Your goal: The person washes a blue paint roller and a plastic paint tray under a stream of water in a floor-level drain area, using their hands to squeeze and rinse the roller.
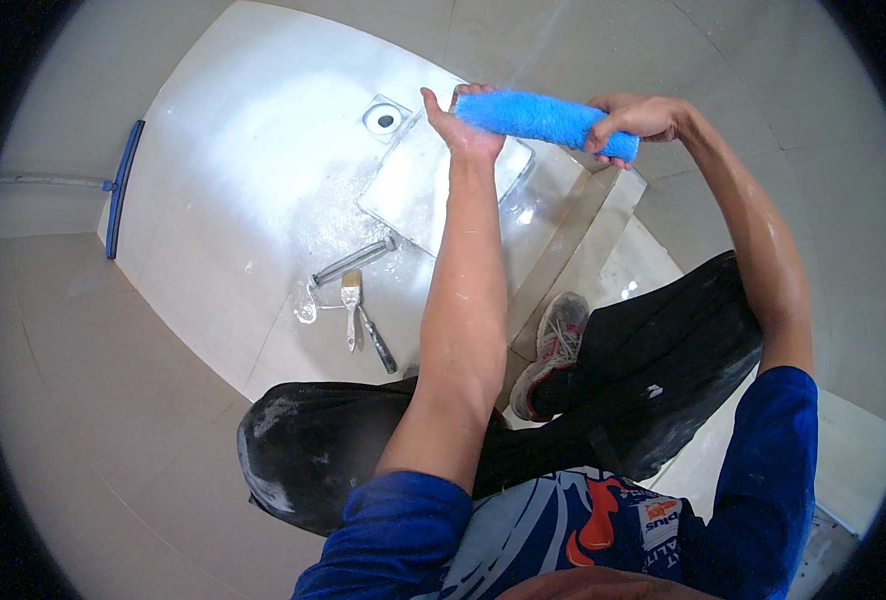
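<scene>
A fluffy blue paint roller sleeve (538,115) is held up in front of me, above the floor. My right hand (635,122) is closed round its right end, thumb on the near side. Against the sleeve's left end lies my left hand (471,128), palm turned up and thumb stretched away; its fingers are partly hidden behind the sleeve. Below, a bare roller frame (353,262) with a dark handle (378,342) lies on the wet floor. A flat paintbrush (351,310) with a pale handle rests across its wire.
Under my left hand is a white rectangular slab or tray (413,185) with wet edges. A round floor drain (383,119) sits beyond it. A blue squeegee (125,190) leans at the left wall. At right runs a low tiled ledge (573,245), near my shoe (560,345).
</scene>
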`<state>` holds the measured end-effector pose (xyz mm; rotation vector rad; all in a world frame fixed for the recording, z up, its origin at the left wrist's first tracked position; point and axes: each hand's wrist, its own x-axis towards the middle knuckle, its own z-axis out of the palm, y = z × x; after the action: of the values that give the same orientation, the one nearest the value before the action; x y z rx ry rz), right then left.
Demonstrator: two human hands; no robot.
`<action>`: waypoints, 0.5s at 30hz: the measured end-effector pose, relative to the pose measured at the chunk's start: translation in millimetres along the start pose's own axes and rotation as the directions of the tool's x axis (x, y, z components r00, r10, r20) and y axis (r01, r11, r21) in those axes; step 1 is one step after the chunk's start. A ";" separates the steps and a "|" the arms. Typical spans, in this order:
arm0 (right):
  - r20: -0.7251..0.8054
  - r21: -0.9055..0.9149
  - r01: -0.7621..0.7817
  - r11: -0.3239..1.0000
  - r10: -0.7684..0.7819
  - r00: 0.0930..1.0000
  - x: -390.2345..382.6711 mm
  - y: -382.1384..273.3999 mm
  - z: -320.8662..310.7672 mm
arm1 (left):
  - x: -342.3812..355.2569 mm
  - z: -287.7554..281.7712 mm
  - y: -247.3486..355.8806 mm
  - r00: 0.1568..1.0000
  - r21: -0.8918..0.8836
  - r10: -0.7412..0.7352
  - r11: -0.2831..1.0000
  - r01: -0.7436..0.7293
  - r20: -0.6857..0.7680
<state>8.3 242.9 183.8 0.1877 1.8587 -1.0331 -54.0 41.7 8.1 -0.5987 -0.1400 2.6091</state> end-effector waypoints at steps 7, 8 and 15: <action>-0.158 -0.366 -0.075 0.928 0.017 0.987 5.5 -11.0 30.6 | 14.7 2.2 -0.1 0.941 0.159 0.127 0.984 -0.080 -0.313; -0.188 -0.409 -0.100 0.907 0.023 0.982 6.9 -11.4 32.7 | 16.1 4.1 -0.5 0.918 0.190 0.157 0.977 -0.092 -0.363; -0.352 -0.550 -0.099 0.829 -0.123 0.928 19.3 -9.2 49.0 | 17.3 11.7 5.7 0.848 0.202 0.274 0.958 -0.201 -0.453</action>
<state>26.2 196.2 165.1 0.0177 2.4375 -0.4269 -75.3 44.5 10.8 -1.2521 0.3032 2.5765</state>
